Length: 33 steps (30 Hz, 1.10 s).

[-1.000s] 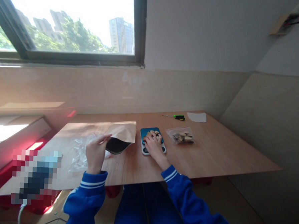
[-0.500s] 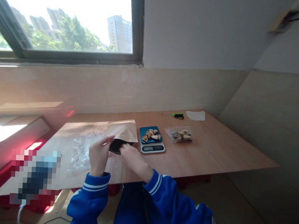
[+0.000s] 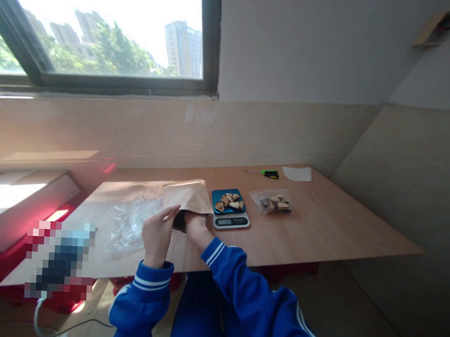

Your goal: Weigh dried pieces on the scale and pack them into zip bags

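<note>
A brown paper bag (image 3: 189, 194) lies on the table with its dark-lined mouth facing me. My left hand (image 3: 158, 235) pinches the left edge of that mouth. Deep in the opening is my right hand (image 3: 197, 228); its fingers are hidden inside the bag. Just right of the bag stands a kitchen scale (image 3: 233, 221) with a blue top and a small display. Several dried mushroom pieces (image 3: 229, 202) rest on its platform. Further right, a clear zip bag (image 3: 273, 200) holds more pieces of the same kind.
Crumpled clear plastic bags (image 3: 133, 224) lie left of my left hand. Toward the back are a screwdriver (image 3: 268, 174) with a green and black handle and a white paper piece (image 3: 297, 174). A box (image 3: 27, 208) stands at the far left, near a blurred-out object (image 3: 59, 260).
My right hand has pushed further into the paper bag, up to about the wrist, and its fingers have gone out of sight. My left hand keeps its hold on the bag's edge.
</note>
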Motion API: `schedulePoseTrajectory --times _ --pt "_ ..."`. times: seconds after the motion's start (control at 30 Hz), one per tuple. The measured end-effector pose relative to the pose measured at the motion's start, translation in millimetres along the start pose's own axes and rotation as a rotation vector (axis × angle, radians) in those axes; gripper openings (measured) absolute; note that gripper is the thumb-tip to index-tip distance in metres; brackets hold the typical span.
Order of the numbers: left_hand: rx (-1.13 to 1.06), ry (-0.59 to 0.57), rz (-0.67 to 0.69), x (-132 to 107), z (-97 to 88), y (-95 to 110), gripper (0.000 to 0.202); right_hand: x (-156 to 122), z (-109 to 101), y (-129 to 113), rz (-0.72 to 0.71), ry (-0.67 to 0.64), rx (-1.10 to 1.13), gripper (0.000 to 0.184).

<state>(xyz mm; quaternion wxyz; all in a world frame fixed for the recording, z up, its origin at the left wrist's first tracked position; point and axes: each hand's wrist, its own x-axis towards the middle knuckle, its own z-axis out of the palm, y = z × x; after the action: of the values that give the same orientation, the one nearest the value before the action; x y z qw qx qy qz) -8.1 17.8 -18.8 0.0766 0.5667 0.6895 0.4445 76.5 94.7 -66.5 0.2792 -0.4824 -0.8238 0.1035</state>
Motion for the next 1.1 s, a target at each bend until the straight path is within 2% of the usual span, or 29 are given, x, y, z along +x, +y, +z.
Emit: schedulePoseTrajectory --times 0.1,0.3,0.47,0.67,0.77,0.87,1.1 --pt "0.001 0.005 0.006 0 0.3 1 0.022 -1 -2 1 0.079 -0.001 -0.06 0.051" --pt "0.018 0.009 0.006 3 -0.4 -3 0.023 -10 -11 -3 0.129 -0.05 -0.125 0.037" --pt "0.015 0.013 0.01 5 -2.1 -2 0.024 -28 -29 -8 0.079 -0.142 -0.13 0.029" --pt "0.027 0.027 0.013 8 -5.0 -1 0.025 -46 -54 -12 -0.03 -0.122 -0.113 0.035" --pt "0.021 0.019 0.008 10 -5.4 -3 0.025 -52 -60 -6 -0.083 -0.094 -0.029 0.038" --pt "0.014 0.015 0.013 10 -5.2 -3 0.025 -55 -63 3 -0.133 -0.042 0.147 0.036" --pt "0.044 0.013 0.001 9 -4.3 4 0.024 -56 -69 12 -0.11 0.064 0.41 0.027"
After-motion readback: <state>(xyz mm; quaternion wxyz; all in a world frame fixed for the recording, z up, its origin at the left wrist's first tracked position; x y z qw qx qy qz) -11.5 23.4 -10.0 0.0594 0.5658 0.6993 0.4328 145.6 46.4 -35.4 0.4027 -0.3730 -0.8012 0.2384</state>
